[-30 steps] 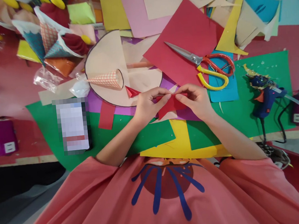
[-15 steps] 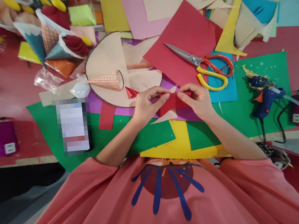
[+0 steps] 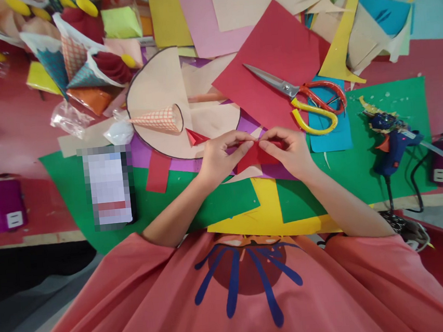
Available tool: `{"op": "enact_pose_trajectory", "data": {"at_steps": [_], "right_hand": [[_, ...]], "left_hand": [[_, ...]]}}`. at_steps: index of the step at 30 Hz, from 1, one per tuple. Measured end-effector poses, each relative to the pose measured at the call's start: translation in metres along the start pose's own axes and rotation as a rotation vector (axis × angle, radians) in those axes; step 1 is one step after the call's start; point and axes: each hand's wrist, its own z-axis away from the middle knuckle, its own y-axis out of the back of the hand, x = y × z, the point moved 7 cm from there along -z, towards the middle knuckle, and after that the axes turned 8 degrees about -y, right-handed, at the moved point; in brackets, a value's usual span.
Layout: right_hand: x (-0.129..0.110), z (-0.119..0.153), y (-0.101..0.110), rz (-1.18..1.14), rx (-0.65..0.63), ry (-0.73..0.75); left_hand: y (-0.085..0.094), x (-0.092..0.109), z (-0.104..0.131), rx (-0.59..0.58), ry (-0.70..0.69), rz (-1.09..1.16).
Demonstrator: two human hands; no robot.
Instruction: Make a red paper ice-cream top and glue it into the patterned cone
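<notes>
A small piece of red paper (image 3: 258,157) is pinched between my two hands at the middle of the table. My left hand (image 3: 223,158) grips its left part between thumb and fingers, and my right hand (image 3: 289,149) grips the right part. The fingertips nearly meet at its upper edge; the fingers partly hide how it is folded. Just left of my left hand lies a small folded red paper piece (image 3: 195,137). A checked paper cone (image 3: 158,121) rests on a beige paper round (image 3: 151,84). Scissors (image 3: 288,87) with red and yellow handles lie beyond my right hand, on a red sheet (image 3: 272,41).
A blue glue gun (image 3: 390,152) with a cord lies at right on a green sheet (image 3: 363,173). A phone (image 3: 110,190) and a red strip (image 3: 158,172) lie at left. Filled paper cones (image 3: 77,49) stand at back left, paper scraps (image 3: 369,31) at back right.
My hands have drawn slightly closer together, the right hand shifting a little left. The red paper's upper edge is now bent at the middle between my fingertips.
</notes>
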Motion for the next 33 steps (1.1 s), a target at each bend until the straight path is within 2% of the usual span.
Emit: {"op": "enact_pose_trajectory", "data": {"at_steps": [5, 11, 17, 33], "right_hand": [[-0.004, 0.001, 0.004, 0.012, 0.056, 0.017], [-0.008, 0.001, 0.008, 0.024, 0.102, 0.032], [-0.009, 0.002, 0.009, 0.014, 0.114, 0.034], [-0.006, 0.002, 0.008, 0.033, 0.098, 0.030]], "left_hand": [[0.003, 0.003, 0.000, 0.018, -0.008, 0.036], [0.005, -0.005, 0.000, 0.017, 0.058, 0.039], [0.006, -0.008, 0.000, 0.018, 0.082, 0.041], [0.006, -0.005, 0.000, 0.053, 0.043, 0.059]]}}
